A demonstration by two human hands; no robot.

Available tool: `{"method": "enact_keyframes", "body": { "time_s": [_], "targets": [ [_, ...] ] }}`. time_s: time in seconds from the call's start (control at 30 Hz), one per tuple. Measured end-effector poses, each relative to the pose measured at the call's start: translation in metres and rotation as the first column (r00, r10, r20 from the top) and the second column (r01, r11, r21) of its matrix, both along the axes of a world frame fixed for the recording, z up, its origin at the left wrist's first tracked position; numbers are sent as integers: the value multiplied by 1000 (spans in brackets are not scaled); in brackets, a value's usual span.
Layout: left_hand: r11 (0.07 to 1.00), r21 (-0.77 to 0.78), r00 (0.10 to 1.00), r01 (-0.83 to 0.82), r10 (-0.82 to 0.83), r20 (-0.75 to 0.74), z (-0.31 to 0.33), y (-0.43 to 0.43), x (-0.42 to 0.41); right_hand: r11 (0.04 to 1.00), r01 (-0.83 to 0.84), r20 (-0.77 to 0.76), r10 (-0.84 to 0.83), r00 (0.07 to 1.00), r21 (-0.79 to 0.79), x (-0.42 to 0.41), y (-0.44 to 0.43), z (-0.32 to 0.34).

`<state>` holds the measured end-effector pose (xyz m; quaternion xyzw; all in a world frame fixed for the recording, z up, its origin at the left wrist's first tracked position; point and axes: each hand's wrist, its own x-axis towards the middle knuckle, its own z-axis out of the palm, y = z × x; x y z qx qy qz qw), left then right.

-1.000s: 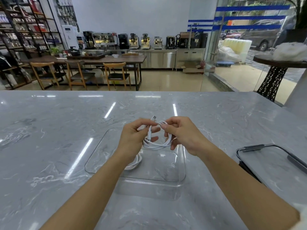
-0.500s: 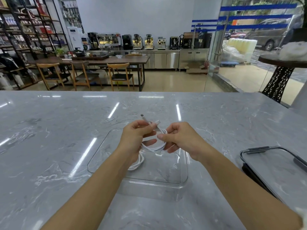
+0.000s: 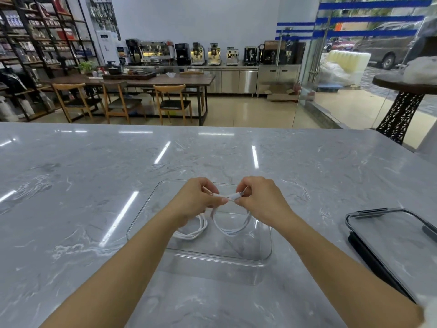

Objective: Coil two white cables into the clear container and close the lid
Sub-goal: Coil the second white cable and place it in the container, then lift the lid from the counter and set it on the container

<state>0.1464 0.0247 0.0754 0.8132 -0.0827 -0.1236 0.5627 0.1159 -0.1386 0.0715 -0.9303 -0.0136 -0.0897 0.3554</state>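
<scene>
White cable (image 3: 233,229): several loops hang in a loose coil above the middle of the clear container (image 3: 264,256), its plug end (image 3: 234,196) level and pinched between both hands over the container's far half. Cannot tell whether the bottom of the loops touches the container floor.

Left hand (image 3: 196,201): fingers curled in, thumb and forefinger closed on the cable just at 9 o'clock of the plug. Right hand (image 3: 261,200): fingertips narrow, pinching the plug's other end, at 3 o'clock of it. The two hands nearly touch.

Second cable (image 3: 192,232): white, coiled, lying inside the container at its 9 o'clock side, partly hidden under the left wrist. It sits just beside the hanging coil; whether they touch is unclear.

Container: rectangular, transparent, open on top, resting on the grey marble counter (image 3: 71,209) straight ahead of the person, between the forearms.

Lid (image 3: 392,235): clear panel with dark rim, lying flat on the counter at 3 o'clock of the container, well apart, partly cut by the frame edge.

At 12 o'clock, beyond the counter: wooden table (image 3: 151,79) with chairs, row of coffee machines (image 3: 212,53) on a steel cabinet. Shelving (image 3: 35,43) at 10 o'clock. Glass wall (image 3: 354,67) at 2 o'clock.
</scene>
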Motion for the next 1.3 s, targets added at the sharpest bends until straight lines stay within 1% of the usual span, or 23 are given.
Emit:
{"method": "enact_keyframes", "body": {
  "time_s": [0.03, 0.1, 0.17, 0.2, 0.27, 0.33, 0.43, 0.53, 0.63, 0.7, 0.8, 0.87, 0.9, 0.97, 1.03, 1.07, 1.17, 1.3],
  "targets": [
    [999, 37, 1000, 0, 0, 23, -1, 1, 2, 998, 2, -27, -4, 1000, -68, 1, 1, -1],
    [997, 61, 999, 39, -39, 5, -3, 1, 7, 987, -18, -80, 6, 997, -159, 4, 4, -5],
    [990, 90, 994, 112, -112, -3, -4, -2, 11, 974, -13, -85, -7, 996, -227, 6, 7, -8],
    [982, 120, 989, 143, -146, 16, -5, -3, 13, 968, 4, -77, -24, 997, -252, 7, 8, -8],
    [951, 249, 974, 181, -208, 87, -5, -7, 18, 959, 20, -83, -45, 995, -283, 10, 10, -6],
    [888, 429, 949, 166, -261, 175, -6, -11, 22, 952, -13, -141, -32, 989, -307, 15, 10, -5],
    [813, 568, 916, 129, -317, 245, -12, -13, 30, 930, -69, -228, -16, 974, -361, 22, 12, -3],
    [749, 654, 882, 106, -375, 287, -21, -15, 35, 860, -122, -259, -12, 966, -496, 27, 17, -6],
    [649, 756, 847, 88, -449, 287, -34, -19, 38, 754, -146, -241, -16, 970, -640, 28, 24, -14],
    [586, 808, 827, 66, -485, 283, -42, -21, 38, 692, -164, -252, -26, 967, -702, 28, 27, -18],
    [508, 861, 766, -13, -549, 335, -49, -23, 36, 623, -190, -263, -26, 964, -758, 29, 27, -21],
    [490, 872, 760, -25, -557, 335, -51, -24, 34, 600, -232, -300, -14, 954, -766, 30, 26, -20],
    [497, 867, 768, -12, -551, 327, -52, -24, 35, 596, -255, -325, -11, 946, -761, 30, 25, -21],
    [545, 838, 790, 35, -529, 310, -53, -23, 36, 577, -291, -366, -14, 931, -763, 31, 25, -23],
    [589, 805, 802, 71, -513, 305, -53, -21, 36, 557, -303, -380, -25, 925, -773, 31, 26, -24],
    [594, 800, 801, 80, -516, 303, -53, -20, 35, 557, -301, -380, -28, 925, -774, 32, 27, -25],
    [562, 822, 802, 87, -530, 277, -50, -20, 32, 559, -292, -375, -37, 926, -776, 31, 27, -26],
    [519, 846, 813, 122, -541, 215, -39, -19, 28, 522, -287, -349, -22, 937, -803, 27, 27, -18]
  ]
}}
